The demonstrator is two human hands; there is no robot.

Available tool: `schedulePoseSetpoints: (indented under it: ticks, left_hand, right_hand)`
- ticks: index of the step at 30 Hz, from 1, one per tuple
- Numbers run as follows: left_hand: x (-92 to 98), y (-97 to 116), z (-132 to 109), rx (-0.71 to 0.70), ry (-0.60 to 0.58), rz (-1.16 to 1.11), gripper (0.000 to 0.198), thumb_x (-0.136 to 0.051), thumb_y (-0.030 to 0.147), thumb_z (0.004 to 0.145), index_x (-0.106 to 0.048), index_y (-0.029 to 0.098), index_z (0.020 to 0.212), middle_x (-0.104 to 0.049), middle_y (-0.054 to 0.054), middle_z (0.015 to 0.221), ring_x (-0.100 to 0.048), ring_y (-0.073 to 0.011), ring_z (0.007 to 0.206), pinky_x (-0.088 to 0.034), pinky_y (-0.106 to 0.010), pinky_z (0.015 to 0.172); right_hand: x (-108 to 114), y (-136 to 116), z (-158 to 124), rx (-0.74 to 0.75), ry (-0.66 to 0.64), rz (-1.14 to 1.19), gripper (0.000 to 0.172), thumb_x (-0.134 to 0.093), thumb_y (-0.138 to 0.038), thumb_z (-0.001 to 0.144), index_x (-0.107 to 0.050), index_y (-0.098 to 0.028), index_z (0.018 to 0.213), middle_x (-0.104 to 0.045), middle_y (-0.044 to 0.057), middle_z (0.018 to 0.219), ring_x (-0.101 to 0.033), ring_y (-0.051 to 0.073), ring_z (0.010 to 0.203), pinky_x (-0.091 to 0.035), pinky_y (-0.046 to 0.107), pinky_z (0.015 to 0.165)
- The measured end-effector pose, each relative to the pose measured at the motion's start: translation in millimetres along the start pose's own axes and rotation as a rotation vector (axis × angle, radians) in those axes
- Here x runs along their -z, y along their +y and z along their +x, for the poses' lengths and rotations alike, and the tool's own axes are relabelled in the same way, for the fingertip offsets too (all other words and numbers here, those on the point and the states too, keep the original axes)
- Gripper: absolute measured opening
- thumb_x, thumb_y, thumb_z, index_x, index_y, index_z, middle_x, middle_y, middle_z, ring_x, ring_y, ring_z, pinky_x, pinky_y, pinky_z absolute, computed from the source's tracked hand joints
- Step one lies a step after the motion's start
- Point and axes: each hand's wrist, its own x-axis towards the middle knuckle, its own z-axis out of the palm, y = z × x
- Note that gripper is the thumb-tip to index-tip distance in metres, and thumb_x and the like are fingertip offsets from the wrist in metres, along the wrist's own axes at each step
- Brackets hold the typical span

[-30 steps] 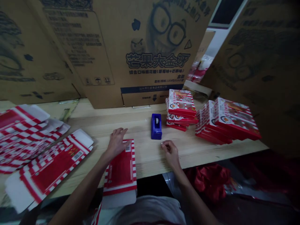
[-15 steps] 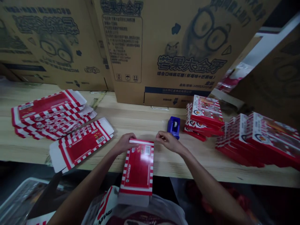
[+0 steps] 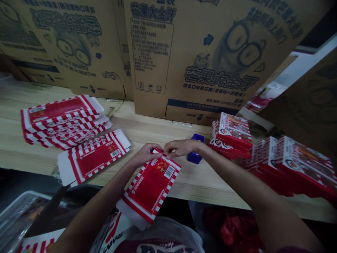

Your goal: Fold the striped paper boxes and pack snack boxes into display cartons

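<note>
Workbench (image 3: 200, 186); hands (image 3: 144, 156) (image 3: 181, 147) pinch flat carton (image 3: 151, 184) (red-striped)

Desk (image 3: 150, 137), pale wood. On its top: a stack of flat red-and-white striped box blanks (image 3: 61, 117) at left; a single blank (image 3: 96, 158) just beside it; a blue tape dispenser (image 3: 195, 158); two piles of folded red boxes (image 3: 233, 135) at right — large cardboard cartons (image 3: 181, 70) upright along the back.
</note>
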Motion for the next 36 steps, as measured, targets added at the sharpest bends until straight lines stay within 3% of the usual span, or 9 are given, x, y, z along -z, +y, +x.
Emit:
schedulePoseSetpoints:
  ticks: [5,9,13,16,18,20,23,30,36]
  left_hand:
    - [-2.2,6.2,-4.9,0.019,-0.007,-0.006,0.032,-0.076,0.037,0.067,-0.065,0.012,0.084,-0.065,0.000,0.070,-0.058,-0.0112,0.058,-0.044,-0.020,0.054]
    - [-4.1,9.5,-7.3,0.013,0.015,0.025,0.033,-0.075,0.038,0.067,-0.064,0.012,0.083,-0.064,0.000,0.068,-0.056,-0.0107,0.056,-0.043,-0.020,0.053]
    - [-1.8,10.9,-9.4,-0.009,0.055,0.039,0.032,-0.075,0.038,0.068,-0.063,0.012,0.082,-0.063,0.001,0.066,-0.055,-0.0106,0.056,-0.043,-0.020,0.053]
    - [0.6,14.3,-13.9,-0.040,0.064,0.054,0.030,-0.074,0.037,0.069,-0.064,0.013,0.083,-0.063,0.001,0.069,-0.056,-0.0108,0.058,-0.043,-0.020,0.053]
    - [0.3,18.1,-18.1,-0.042,0.045,0.091,0.029,-0.072,0.036,0.071,-0.065,0.012,0.085,-0.063,0.000,0.072,-0.056,-0.0110,0.059,-0.043,-0.020,0.054]
    - [-1.3,22.0,-22.4,-0.054,0.032,0.144,0.027,-0.071,0.036,0.073,-0.065,0.012,0.085,-0.063,-0.001,0.073,-0.056,-0.0111,0.061,-0.043,-0.020,0.055]
    - [-3.9,26.7,-27.7,-0.114,0.020,0.178,0.024,-0.070,0.033,0.075,-0.066,0.012,0.086,-0.064,-0.002,0.079,-0.057,-0.0121,0.067,-0.044,-0.021,0.060]
    - [-0.8,39.3,-35.6,-0.248,-0.036,0.252,0.023,-0.071,0.032,0.075,-0.069,0.014,0.088,-0.066,-0.005,0.086,-0.060,-0.0160,0.079,-0.046,-0.025,0.071]
    - [3.9,53.2,-39.5,-0.245,-0.103,0.371,0.025,-0.072,0.030,0.074,-0.071,0.014,0.093,-0.070,-0.005,0.086,-0.062,-0.0153,0.078,-0.047,-0.023,0.072]
  right_hand:
    - [-8.6,5.2,-0.7,-0.037,0.073,-0.147,0.014,-0.063,-0.023,0.074,-0.061,-0.016,0.062,-0.054,-0.004,0.060,-0.046,0.011,0.057,-0.033,0.022,0.055]
    - [-21.2,-0.7,-3.6,-0.180,0.264,-0.360,0.026,-0.072,-0.035,0.070,-0.057,-0.017,0.059,-0.054,-0.001,0.063,-0.045,0.012,0.058,-0.030,0.023,0.054]
    - [-41.5,-8.4,-8.5,-0.255,0.488,-0.330,0.032,-0.077,-0.042,0.067,-0.055,-0.018,0.064,-0.054,-0.001,0.064,-0.044,0.012,0.057,-0.028,0.024,0.052]
    - [-58.7,-9.8,-12.2,-0.237,0.656,-0.132,0.035,-0.075,-0.040,0.070,-0.057,-0.019,0.090,-0.056,-0.003,0.066,-0.047,0.011,0.056,-0.030,0.023,0.053]
    - [-68.5,-8.5,-14.0,-0.215,0.705,0.012,0.040,-0.075,-0.043,0.070,-0.056,-0.020,0.097,-0.057,-0.004,0.067,-0.048,0.011,0.057,-0.031,0.022,0.052]
    - [-75.5,-6.8,-15.0,-0.188,0.699,0.139,0.035,-0.074,-0.046,0.069,-0.058,-0.018,0.082,-0.055,-0.004,0.063,-0.046,0.010,0.056,-0.030,0.022,0.051]
    - [-81.2,-6.6,-15.7,-0.156,0.665,0.403,0.039,-0.076,-0.048,0.065,-0.053,-0.017,0.061,-0.048,-0.005,0.056,-0.041,0.008,0.052,-0.028,0.022,0.049]
    - [-90.5,-9.7,-16.6,-0.148,0.591,1.129,0.035,-0.082,-0.039,0.058,-0.058,-0.016,0.065,-0.058,-0.004,0.055,-0.047,0.008,0.045,-0.032,0.020,0.047]
    - [-97.9,-10.6,-18.8,-0.165,0.546,1.309,0.030,-0.086,-0.030,0.051,-0.061,-0.015,0.059,-0.058,-0.004,0.052,-0.049,0.008,0.044,-0.035,0.020,0.048]
